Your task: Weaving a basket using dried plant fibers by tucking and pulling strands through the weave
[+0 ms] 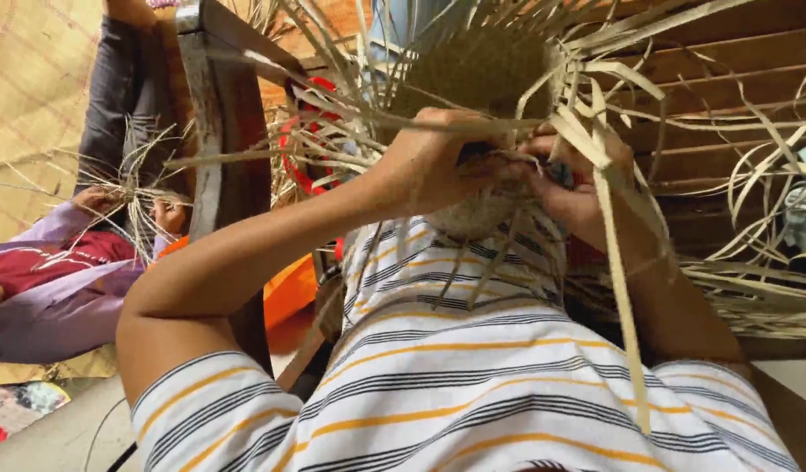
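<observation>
Both hands work close together on a half-woven straw piece, held up just in front of the striped shirt. The left hand is curled, its fingers pressed together and closed on the lower edge of the woven piece. The right hand touches the same edge from the other side — its fingertips pinch one loose straw strip, which hangs down from the woven piece over the shirt. Many free strips spread out from the woven piece in all directions.

Behind the woven piece, to its left, there is a red ring-shaped thing, partly hidden by strips, and a wooden post. Further left of the post another person's hands hold a bundle of thin straws — this person sits on a woven mat.
</observation>
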